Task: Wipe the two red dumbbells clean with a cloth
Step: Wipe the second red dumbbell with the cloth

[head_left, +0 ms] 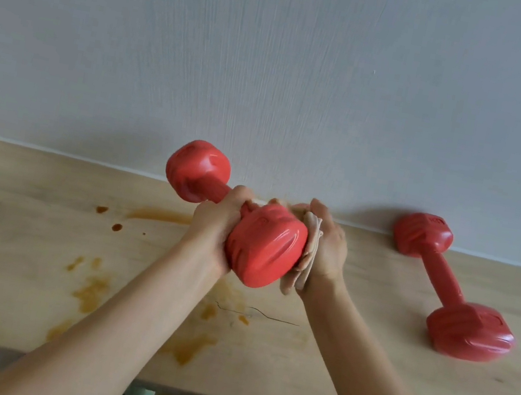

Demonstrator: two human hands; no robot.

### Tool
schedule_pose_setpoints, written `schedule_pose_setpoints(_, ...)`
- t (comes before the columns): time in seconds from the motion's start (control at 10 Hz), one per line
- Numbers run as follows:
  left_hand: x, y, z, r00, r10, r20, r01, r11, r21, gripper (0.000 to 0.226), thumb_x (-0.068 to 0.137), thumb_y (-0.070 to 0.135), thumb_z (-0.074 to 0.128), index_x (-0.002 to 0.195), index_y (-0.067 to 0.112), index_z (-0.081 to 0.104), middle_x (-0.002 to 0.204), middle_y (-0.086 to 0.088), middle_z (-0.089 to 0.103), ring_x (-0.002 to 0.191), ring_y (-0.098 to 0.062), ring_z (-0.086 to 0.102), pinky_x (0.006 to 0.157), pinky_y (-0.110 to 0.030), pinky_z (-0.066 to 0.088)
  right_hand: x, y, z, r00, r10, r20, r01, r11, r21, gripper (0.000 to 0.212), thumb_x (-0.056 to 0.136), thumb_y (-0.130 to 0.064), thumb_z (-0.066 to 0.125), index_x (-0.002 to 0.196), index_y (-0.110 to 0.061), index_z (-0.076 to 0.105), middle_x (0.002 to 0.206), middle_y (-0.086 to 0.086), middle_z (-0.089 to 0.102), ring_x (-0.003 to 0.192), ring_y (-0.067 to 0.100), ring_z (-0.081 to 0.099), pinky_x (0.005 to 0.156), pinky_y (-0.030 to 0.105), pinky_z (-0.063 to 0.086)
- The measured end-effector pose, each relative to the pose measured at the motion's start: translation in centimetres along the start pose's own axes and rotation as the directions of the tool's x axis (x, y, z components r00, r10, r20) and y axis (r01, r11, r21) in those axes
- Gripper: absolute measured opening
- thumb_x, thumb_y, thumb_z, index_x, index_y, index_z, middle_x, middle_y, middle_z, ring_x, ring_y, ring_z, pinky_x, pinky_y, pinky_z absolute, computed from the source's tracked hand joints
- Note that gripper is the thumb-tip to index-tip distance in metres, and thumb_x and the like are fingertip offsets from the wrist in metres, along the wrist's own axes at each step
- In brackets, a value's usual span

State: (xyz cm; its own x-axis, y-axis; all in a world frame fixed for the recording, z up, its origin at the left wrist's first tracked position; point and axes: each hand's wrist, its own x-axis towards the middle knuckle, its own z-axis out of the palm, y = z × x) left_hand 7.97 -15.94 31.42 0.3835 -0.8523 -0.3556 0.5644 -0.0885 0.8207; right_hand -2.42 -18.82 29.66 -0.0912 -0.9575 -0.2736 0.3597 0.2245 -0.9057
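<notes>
My left hand (216,224) grips the handle of a red dumbbell (264,246), holding it lifted above the wooden table (18,241). Its near head points toward me and its far head tilts up to the left. My right hand (328,247) presses a folded beige cloth (306,257) against the right side of the near head. The second red dumbbell (449,283) lies flat on the table to the right, one head close to the wall.
Brown-orange stains (89,289) mark the table left of and under my arms. A thin crack (259,314) runs across the middle. A grey wall (273,77) rises right behind the table. The table's front edge runs near the bottom of the view.
</notes>
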Motion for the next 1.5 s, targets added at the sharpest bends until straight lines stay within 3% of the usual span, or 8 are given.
schedule_pose_setpoints(0.1,-1.1,-1.1,0.9,0.996,-0.045,0.072,0.029,0.976,0.215,0.024,0.084,0.007,0.058,0.061,0.011,0.054,0.045,0.001,0.053,0.037,-0.01,0.049,0.041,-0.013,0.039,0.6,-2.7,-0.9,0.997,-0.076,0.026,0.077,0.995,-0.068,0.039,0.094,-0.027,0.053,0.116,0.005,0.058,0.109,0.026,0.063,0.084,0.022,0.058,0.063,0.029,0.046)
schedule_pose_setpoints(0.3,-1.7,-2.9,4.7,0.989,-0.062,0.136,0.016,0.95,0.313,0.015,0.087,0.002,0.056,0.072,0.005,0.055,0.053,-0.006,0.053,0.034,-0.008,0.05,0.037,-0.013,0.041,1.7,-4.9,-5.1,0.962,-0.274,0.012,0.274,0.96,-0.049,0.037,0.093,-0.015,0.051,0.056,-0.018,0.056,0.051,-0.008,0.054,0.055,0.008,0.051,0.062,0.023,0.042)
schedule_pose_setpoints(0.8,0.0,-9.6,11.8,0.94,-0.248,0.235,0.084,0.835,0.544,0.017,0.086,0.001,0.058,0.07,0.004,0.054,0.042,-0.002,0.055,0.033,-0.007,0.052,0.038,-0.014,0.042,3.9,-8.5,-13.9,0.903,-0.382,-0.196,0.372,0.924,-0.088,0.028,0.093,-0.019,0.048,0.087,0.004,0.064,0.075,0.009,0.059,0.072,0.017,0.056,0.066,0.028,0.044)
schedule_pose_setpoints(1.0,1.2,-12.1,13.1,0.915,-0.254,0.314,0.012,0.794,0.608,0.022,0.087,0.0,0.058,0.066,0.005,0.053,0.045,-0.002,0.053,0.034,-0.007,0.05,0.039,-0.016,0.042,4.7,-8.9,-15.8,0.903,-0.362,-0.23,0.37,0.929,-0.006,0.023,0.086,-0.026,0.053,0.067,-0.014,0.056,0.064,0.002,0.054,0.067,0.018,0.05,0.066,0.033,0.04)
schedule_pose_setpoints(1.2,2.4,-13.3,13.5,0.892,-0.312,0.327,0.04,0.775,0.631,0.029,0.088,0.011,0.061,0.06,0.005,0.059,0.052,-0.003,0.058,0.053,-0.014,0.053,0.058,-0.023,0.047,4.8,-9.1,-16.3,0.908,-0.339,-0.247,0.368,0.926,0.083,0.031,0.09,-0.018,0.052,0.06,-0.018,0.048,0.048,-0.012,0.043,0.053,0.008,0.041,0.056,0.027,0.035)
schedule_pose_setpoints(1.3,2.5,-12.9,13.5,0.913,-0.275,0.301,0.004,0.744,0.668,0.036,0.077,0.036,0.073,0.081,0.001,0.066,0.077,-0.013,0.066,0.071,-0.023,0.062,0.074,-0.034,0.052,5.0,-9.2,-16.6,0.907,-0.328,-0.265,0.364,0.926,0.102,0.031,0.09,-0.018,0.053,0.059,-0.019,0.05,0.047,-0.013,0.045,0.057,0.01,0.042,0.061,0.031,0.036)
schedule_pose_setpoints(1.4,2.6,-12.1,13.1,0.911,-0.272,0.31,-0.049,0.674,0.737,0.063,0.068,0.046,0.076,0.112,0.005,0.059,0.096,-0.011,0.064,0.082,-0.023,0.063,0.073,-0.031,0.053,5.1,-9.3,-17.1,0.914,-0.302,-0.272,0.351,0.924,0.151,0.029,0.09,-0.019,0.054,0.061,-0.019,0.054,0.048,-0.012,0.049,0.061,0.012,0.046,0.066,0.033,0.039)
schedule_pose_setpoints(1.5,2.7,-11.8,12.6,0.892,-0.305,0.334,-0.052,0.664,0.746,0.019,0.087,0.011,0.065,0.104,0.01,0.057,0.083,-0.003,0.059,0.067,-0.012,0.054,0.045,-0.012,0.044,5.1,-9.4,-17.3,0.925,-0.273,-0.265,0.329,0.924,0.195,0.031,0.089,-0.019,0.054,0.058,-0.019,0.051,0.049,-0.01,0.046,0.058,0.012,0.044,0.064,0.033,0.038)
